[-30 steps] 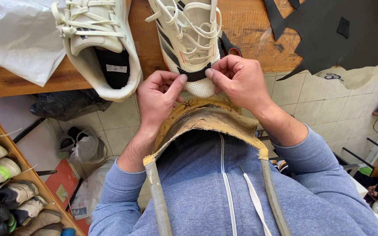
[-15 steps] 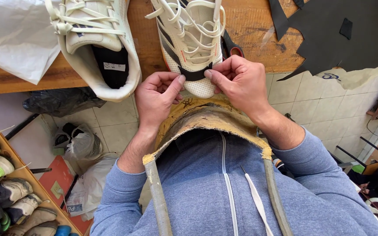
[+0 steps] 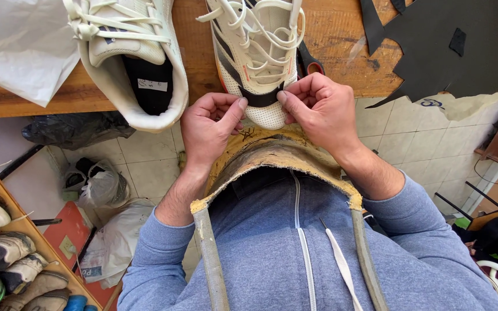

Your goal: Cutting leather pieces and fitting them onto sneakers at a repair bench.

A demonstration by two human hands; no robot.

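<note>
A cream laced sneaker (image 3: 257,55) with a black strip across its heel collar lies on the wooden workbench (image 3: 341,40), heel toward me. My left hand (image 3: 208,129) pinches the heel collar on its left side. My right hand (image 3: 318,112) pinches it on the right, thumbs almost meeting over the black strip. The heel rests against a worn tan leather apron (image 3: 278,155) on my chest. A second cream sneaker (image 3: 131,57) lies to the left, its dark insole showing.
White paper (image 3: 18,46) covers the bench's left end; black cut sheet material (image 3: 451,46) lies at the right. Red-handled scissors (image 3: 312,64) peek from behind the held sneaker. Below left are plastic bags (image 3: 96,184) on tiles and a shelf of shoes (image 3: 7,259).
Both hands stay on the sneaker's heel. The thumbs have shifted slightly along the black strip, and the view has drifted a little.
</note>
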